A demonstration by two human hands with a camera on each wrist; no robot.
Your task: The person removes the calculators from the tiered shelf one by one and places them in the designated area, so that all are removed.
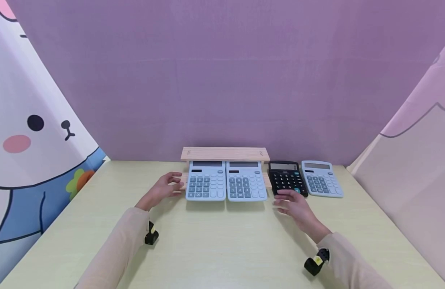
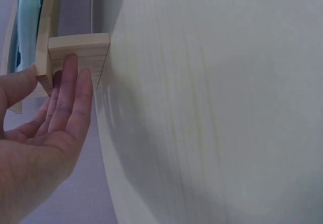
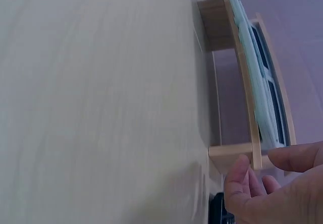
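Observation:
A pale wooden rack [image 1: 225, 153] holds two light-blue calculators, a left one [image 1: 206, 182] and a right one [image 1: 245, 182], side by side and leaning back. My left hand [image 1: 164, 188] is at the rack's left end. In the left wrist view, its thumb is by the front slat [image 2: 46, 37], its extended fingers by the end board [image 2: 81, 42]; firm contact cannot be told. At the other end, my right hand [image 1: 294, 208] has its thumb and bent fingers on either side of the slat's end [image 3: 256, 156], with visible gaps and no clear grip.
Right of the rack, a black calculator [image 1: 285, 176] lies partly behind the right hand. Beside it lies another light-blue calculator [image 1: 321, 178]. All are on a pale wood-grain table [image 1: 222, 249], with a purple backdrop [image 1: 222, 80] behind and a cartoon-printed cloth [image 1: 45, 168] at left.

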